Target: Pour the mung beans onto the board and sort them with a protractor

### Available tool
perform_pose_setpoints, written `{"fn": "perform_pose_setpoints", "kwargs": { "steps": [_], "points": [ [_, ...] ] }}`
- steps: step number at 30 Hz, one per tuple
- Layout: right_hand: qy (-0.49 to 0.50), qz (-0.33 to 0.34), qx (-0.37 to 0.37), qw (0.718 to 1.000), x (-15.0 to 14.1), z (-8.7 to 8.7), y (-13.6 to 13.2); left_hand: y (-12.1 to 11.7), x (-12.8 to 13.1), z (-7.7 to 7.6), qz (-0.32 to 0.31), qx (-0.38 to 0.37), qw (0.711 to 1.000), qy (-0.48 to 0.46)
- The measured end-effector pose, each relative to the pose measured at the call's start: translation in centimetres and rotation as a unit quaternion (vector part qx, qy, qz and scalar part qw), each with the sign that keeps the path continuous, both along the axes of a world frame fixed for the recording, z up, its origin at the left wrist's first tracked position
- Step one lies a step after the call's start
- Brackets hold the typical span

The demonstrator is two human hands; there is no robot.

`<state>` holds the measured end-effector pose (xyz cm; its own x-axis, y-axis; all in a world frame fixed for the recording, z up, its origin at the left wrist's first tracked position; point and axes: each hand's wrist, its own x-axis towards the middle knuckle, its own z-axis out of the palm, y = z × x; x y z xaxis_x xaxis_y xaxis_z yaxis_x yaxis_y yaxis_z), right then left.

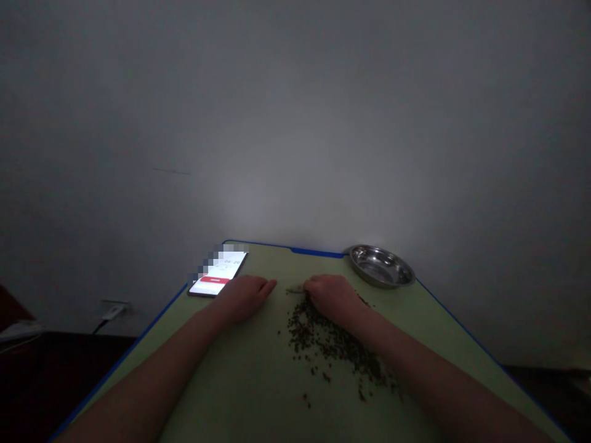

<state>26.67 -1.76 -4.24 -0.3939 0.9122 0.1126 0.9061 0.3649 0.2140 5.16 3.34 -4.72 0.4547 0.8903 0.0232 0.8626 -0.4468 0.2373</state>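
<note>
A scatter of small dark seeds or grains [330,344] lies on a pale green table [249,381] with a blue edge. My right hand [333,296] rests on the far end of the scatter, its fingers curled under and pressed to the table, with whatever they hold hidden. My left hand [247,293] lies flat on the table to the left, fingers together and stretched out, holding nothing. It sits right beside a lit phone [217,274].
A shallow steel bowl [381,266] stands at the table's far right corner, against the grey wall. The phone lies at the far left corner. A wall socket with a plug [114,309] is low on the left. The room is dim.
</note>
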Motion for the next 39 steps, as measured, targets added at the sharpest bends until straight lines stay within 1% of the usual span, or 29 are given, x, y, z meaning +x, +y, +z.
{"fn": "perform_pose_setpoints", "kwargs": {
  "steps": [3, 5, 7, 9, 12, 15, 18, 20, 23, 26, 28, 31, 36, 39],
  "points": [
    [0.007, 0.010, 0.007, 1.000, 2.0, 0.5, -1.7, 0.1, 0.0, -0.2, -0.011, 0.005, 1.000, 0.001],
    [0.014, 0.007, 0.018, 1.000, 2.8, 1.1, -1.9, 0.2, 0.0, -0.3, -0.009, 0.006, 1.000, 0.003],
    [0.026, 0.004, 0.034, 0.999, 2.9, 1.5, -1.6, 0.2, -0.1, -0.3, -0.006, 0.010, 1.000, 0.004],
    [0.039, 0.006, 0.049, 0.998, 2.2, 1.7, -0.9, 0.2, -0.2, -0.3, -0.005, 0.010, 1.000, 0.002],
    [0.058, 0.024, 0.063, 0.996, 0.2, 1.6, 0.2, 0.2, -0.3, -0.2, 0.006, 0.002, 1.000, -0.003],
    [0.064, 0.063, 0.063, 0.994, -1.6, 1.0, 0.9, 0.2, -0.3, -0.1, 0.011, -0.002, 1.000, -0.001],
    [0.058, 0.109, 0.053, 0.991, -2.1, 0.1, 0.7, 0.2, -0.3, -0.1, 0.015, -0.003, 1.000, 0.008],
    [0.052, 0.132, 0.050, 0.989, -1.6, -0.3, 0.0, 0.0, -0.2, 0.0, 0.020, 0.003, 1.000, 0.016],
    [0.046, 0.151, 0.053, 0.986, 0.0, -0.6, -1.6, -0.2, -0.1, 0.1, 0.024, 0.006, 0.999, 0.024],
    [0.046, 0.154, 0.057, 0.985, 1.5, -0.3, -2.8, -0.4, 0.0, 0.3, 0.015, 0.000, 1.000, 0.023],
    [0.048, 0.152, 0.063, 0.985, 1.9, 0.0, -3.2, -0.3, 0.0, 0.3, 0.011, -0.002, 1.000, 0.023],
    [0.055, 0.165, 0.071, 0.982, 1.0, 0.4, -3.4, -0.1, 0.0, 0.2, 0.022, -0.002, 0.999, 0.031],
    [0.058, 0.217, 0.068, 0.972, -2.1, 0.4, -3.5, 0.3, 0.0, 0.1, 0.014, -0.002, 0.999, 0.040],
    [0.053, 0.234, 0.065, 0.969, -2.3, 0.0, -3.7, 0.3, 0.0, 0.2, 0.013, -0.002, 0.999, 0.038]
  ]
}}
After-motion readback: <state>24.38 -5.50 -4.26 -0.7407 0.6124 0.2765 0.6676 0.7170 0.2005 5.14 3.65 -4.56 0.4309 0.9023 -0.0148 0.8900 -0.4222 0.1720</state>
